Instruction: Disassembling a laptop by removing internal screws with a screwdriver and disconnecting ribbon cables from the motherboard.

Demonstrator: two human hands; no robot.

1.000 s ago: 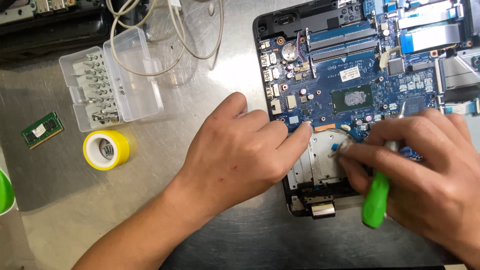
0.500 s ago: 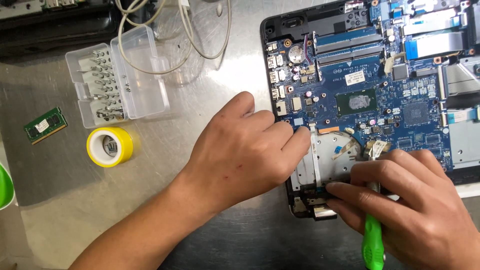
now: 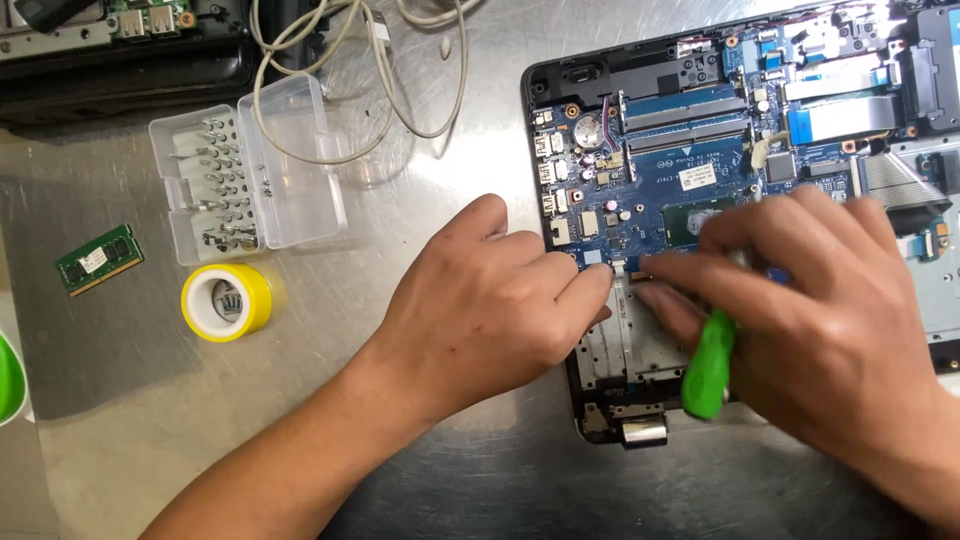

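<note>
Screwdriver [image 3: 710,365] clamped in right hand [image 3: 830,320] fingers, green handle toward wearer, tip hidden. Left hand [image 3: 490,310] fingers together, apparently on laptop [image 3: 600,150].

Screwdriver [image 3: 710,365] tip hidden under blurred right hand [image 3: 830,320].

The work surface is a scuffed grey metal table [image 3: 450,150]. An opened laptop chassis [image 3: 600,75] with its blue circuit board exposed lies at the right. All positions below are relative to this chassis. A clear plastic bit case [image 3: 250,180], lid open, lies well to its left. A yellow tape roll [image 3: 227,301] lies just below the case. A green memory module [image 3: 99,259] lies further left. A loose white cable [image 3: 390,100] lies between case and chassis. A second dark device [image 3: 120,45] lies at the far upper left.
</note>
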